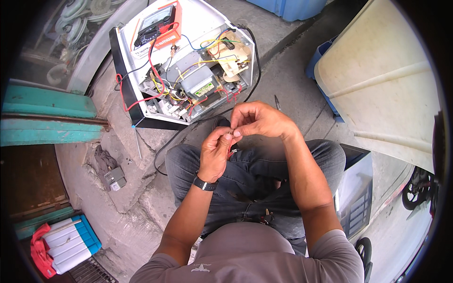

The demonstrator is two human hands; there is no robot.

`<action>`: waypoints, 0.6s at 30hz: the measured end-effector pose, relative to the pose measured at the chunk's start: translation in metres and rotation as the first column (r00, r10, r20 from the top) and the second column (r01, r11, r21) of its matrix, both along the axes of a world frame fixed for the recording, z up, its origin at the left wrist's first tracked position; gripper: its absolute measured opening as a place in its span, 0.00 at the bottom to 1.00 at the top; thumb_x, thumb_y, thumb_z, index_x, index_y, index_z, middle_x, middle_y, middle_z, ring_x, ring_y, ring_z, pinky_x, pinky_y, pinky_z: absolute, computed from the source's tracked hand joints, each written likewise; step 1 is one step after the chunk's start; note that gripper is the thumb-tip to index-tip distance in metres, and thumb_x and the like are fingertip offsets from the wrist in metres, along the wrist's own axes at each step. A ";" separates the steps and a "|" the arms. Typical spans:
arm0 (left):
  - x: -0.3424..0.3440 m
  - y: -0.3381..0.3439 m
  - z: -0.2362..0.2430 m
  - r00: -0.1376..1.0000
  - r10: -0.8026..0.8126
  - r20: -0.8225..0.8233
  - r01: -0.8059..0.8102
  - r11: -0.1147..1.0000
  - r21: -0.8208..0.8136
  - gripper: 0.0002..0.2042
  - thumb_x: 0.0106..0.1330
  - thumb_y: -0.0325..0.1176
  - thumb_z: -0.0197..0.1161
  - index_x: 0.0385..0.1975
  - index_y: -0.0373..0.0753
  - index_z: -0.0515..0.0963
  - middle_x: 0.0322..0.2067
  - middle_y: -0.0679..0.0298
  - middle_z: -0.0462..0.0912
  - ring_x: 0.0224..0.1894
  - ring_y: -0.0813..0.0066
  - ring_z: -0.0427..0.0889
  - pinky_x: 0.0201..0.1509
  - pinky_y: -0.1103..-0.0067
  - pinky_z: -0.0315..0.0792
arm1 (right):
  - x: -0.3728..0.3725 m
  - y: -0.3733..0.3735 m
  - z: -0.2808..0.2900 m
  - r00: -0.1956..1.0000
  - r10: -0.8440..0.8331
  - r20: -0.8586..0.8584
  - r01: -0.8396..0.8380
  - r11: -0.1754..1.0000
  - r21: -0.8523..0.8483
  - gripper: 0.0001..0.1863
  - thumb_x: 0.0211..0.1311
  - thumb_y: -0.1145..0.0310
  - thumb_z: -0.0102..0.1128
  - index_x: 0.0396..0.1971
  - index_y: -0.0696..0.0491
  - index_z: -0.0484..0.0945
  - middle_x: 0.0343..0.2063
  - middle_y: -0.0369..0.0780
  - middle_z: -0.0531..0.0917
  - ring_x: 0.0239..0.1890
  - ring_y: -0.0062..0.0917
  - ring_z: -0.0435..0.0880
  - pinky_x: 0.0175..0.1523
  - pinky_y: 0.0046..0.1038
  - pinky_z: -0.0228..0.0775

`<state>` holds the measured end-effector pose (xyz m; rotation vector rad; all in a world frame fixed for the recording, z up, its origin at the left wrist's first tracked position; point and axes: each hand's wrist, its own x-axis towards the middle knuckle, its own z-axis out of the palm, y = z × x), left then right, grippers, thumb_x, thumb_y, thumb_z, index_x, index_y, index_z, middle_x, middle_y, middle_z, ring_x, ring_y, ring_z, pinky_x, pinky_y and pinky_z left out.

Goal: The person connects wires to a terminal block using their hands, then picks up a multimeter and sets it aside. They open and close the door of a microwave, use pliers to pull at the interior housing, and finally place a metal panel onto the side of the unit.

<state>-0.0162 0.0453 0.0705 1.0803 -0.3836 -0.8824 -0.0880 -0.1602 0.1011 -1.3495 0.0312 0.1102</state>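
Note:
Over my lap, my left hand (214, 155) and my right hand (262, 122) meet with fingertips pinched on a thin red wire (230, 152), with a small metal connector visible below them. What lies right between the fingertips is too small to make out. Beyond my hands sits an opened white-and-black appliance (196, 80) with a transformer, circuit board and coloured wires. An orange-and-black analog multimeter (155, 28) rests in its upper left, with red and black leads trailing down. A pointed tool (278, 101) lies on the concrete past my right hand.
A large cream plastic container (377, 80) stands at right, blue bins (283, 5) behind. A dark metal casing (354, 203) is beside my right knee. At left are a teal frame (52, 129), a small grey box (114, 179) and a white-and-blue plastic item (71, 243) with red cloth.

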 end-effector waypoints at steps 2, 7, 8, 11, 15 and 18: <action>0.000 0.000 0.001 1.000 0.004 0.002 -0.004 1.000 0.003 0.09 0.79 0.28 0.55 0.49 0.32 0.79 0.45 0.63 0.81 0.50 0.74 0.83 0.62 0.70 0.79 | 0.000 0.000 0.000 1.000 0.003 0.003 -0.003 1.000 0.007 0.08 0.62 0.73 0.73 0.38 0.55 0.83 0.29 0.28 0.82 0.32 0.10 0.76 0.38 0.18 0.69; 0.001 0.001 -0.001 1.000 0.007 -0.021 -0.007 1.000 0.018 0.08 0.78 0.27 0.55 0.49 0.32 0.79 0.45 0.63 0.81 0.49 0.74 0.83 0.62 0.71 0.79 | 0.002 -0.001 -0.006 1.000 0.014 0.009 -0.014 1.000 -0.024 0.07 0.63 0.73 0.72 0.39 0.56 0.83 0.30 0.28 0.83 0.33 0.10 0.78 0.39 0.18 0.70; 0.001 0.000 0.000 1.000 0.009 -0.022 -0.008 1.000 0.017 0.08 0.78 0.27 0.55 0.49 0.32 0.79 0.45 0.63 0.81 0.49 0.74 0.83 0.62 0.71 0.79 | 0.002 -0.001 -0.007 1.000 0.016 0.009 -0.016 1.000 -0.024 0.07 0.63 0.73 0.72 0.39 0.56 0.83 0.30 0.28 0.83 0.33 0.10 0.78 0.39 0.18 0.70; 0.001 0.000 0.003 1.000 0.019 0.009 -0.020 0.998 0.062 0.09 0.78 0.28 0.56 0.49 0.32 0.80 0.45 0.63 0.81 0.48 0.75 0.83 0.60 0.73 0.80 | 0.002 -0.003 -0.012 1.000 0.015 -0.006 -0.015 1.000 -0.008 0.07 0.65 0.73 0.70 0.39 0.56 0.83 0.31 0.29 0.83 0.35 0.11 0.78 0.40 0.19 0.71; 0.009 -0.005 -0.010 0.992 0.020 0.122 -0.048 0.972 0.228 0.09 0.77 0.29 0.58 0.49 0.31 0.81 0.44 0.63 0.82 0.46 0.77 0.83 0.54 0.76 0.81 | 0.002 -0.016 -0.039 0.985 -0.137 -0.102 0.128 0.988 -0.088 0.06 0.67 0.74 0.65 0.41 0.57 0.82 0.33 0.31 0.83 0.37 0.13 0.79 0.43 0.21 0.72; 0.016 -0.010 -0.030 0.983 0.049 0.179 -0.106 0.938 0.329 0.10 0.77 0.30 0.60 0.49 0.31 0.82 0.41 0.63 0.83 0.41 0.78 0.84 0.50 0.78 0.82 | 0.009 -0.015 -0.059 0.844 -0.487 -0.227 0.446 0.870 -0.209 0.08 0.67 0.75 0.59 0.44 0.57 0.80 0.34 0.33 0.83 0.36 0.17 0.79 0.43 0.22 0.72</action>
